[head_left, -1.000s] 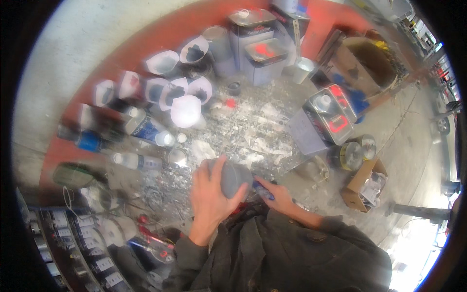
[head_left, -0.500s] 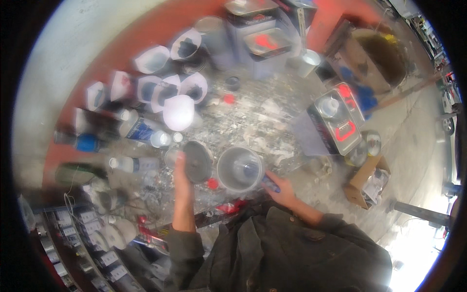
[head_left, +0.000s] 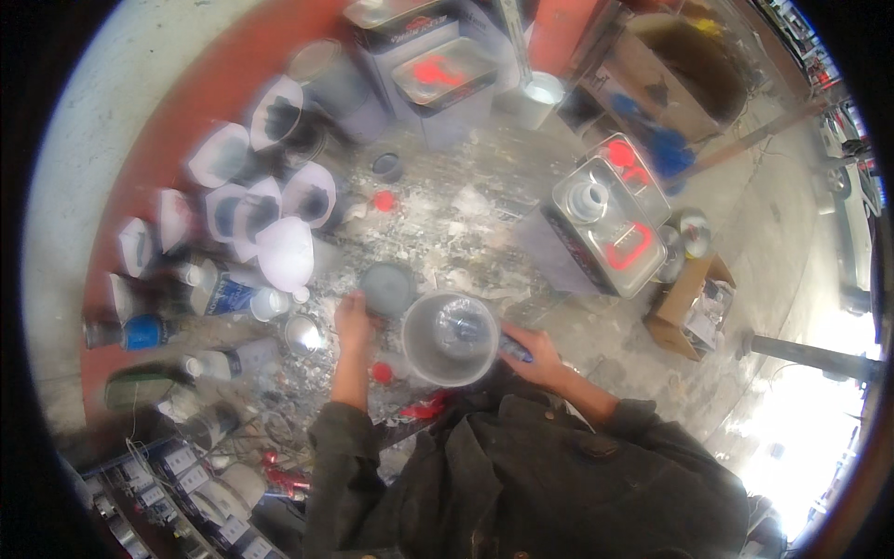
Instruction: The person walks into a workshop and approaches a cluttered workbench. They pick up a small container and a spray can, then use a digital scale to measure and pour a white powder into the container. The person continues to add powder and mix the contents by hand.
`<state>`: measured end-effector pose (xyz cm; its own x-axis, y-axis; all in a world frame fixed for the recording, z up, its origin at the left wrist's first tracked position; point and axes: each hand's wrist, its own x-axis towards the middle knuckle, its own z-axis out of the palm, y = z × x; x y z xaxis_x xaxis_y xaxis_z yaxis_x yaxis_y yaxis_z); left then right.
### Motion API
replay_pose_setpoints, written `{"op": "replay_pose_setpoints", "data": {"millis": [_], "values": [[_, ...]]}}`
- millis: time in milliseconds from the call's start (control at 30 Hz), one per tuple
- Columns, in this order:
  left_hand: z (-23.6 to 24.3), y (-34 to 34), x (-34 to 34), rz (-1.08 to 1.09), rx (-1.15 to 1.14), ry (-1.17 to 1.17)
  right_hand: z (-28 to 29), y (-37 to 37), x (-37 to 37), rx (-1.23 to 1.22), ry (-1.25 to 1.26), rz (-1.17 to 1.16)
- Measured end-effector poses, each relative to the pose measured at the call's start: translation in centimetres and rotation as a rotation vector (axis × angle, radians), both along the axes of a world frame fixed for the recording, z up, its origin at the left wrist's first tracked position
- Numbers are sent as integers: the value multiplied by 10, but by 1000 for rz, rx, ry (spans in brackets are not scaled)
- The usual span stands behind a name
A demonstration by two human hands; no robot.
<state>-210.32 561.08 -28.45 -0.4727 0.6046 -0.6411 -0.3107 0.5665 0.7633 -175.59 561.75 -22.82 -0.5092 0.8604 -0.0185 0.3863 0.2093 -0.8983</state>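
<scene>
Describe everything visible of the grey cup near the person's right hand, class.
The round, open-topped cup is grey and looks like plastic, with a paler rim. Its mouth faces the camera; inside, a shiny patch could be liquid or reflection. It is left of the right-hand grip, which holds a blue piece, perhaps the cup's handle. A grey disc is beside it; whether they touch is unclear.

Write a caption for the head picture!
Left hand holds a round grey lid; right hand holds an open grey plastic cup.
</scene>
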Motion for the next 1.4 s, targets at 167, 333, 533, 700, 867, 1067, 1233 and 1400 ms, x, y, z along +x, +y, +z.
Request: {"op": "replay_pose_setpoints", "data": {"millis": [167,333,533,700,867,1067,1233,1400], "values": [[19,-34,-1,-163,280,920,-12,1,2,-71,-9,39],[170,-41,39,-540,380,1175,-5,4,7,-55,-7,105],[226,-59,74,-1398,462,1250,1,0,5,-60,-58,396],[209,-104,98,-1617,328,1226,2,-12,11,-178,-158,642],[197,-155,119,-1445,341,1173,-5,-26,15,-205,-254,874],[166,-245,144,-1115,375,1088,5,-57,-8,-218,-362,1138],[173,-320,162,-870,289,1067,5,-105,-26,-122,-278,1268],[176,-435,186,-632,55,1055,-4,-184,-58,26,-306,1477]]}}
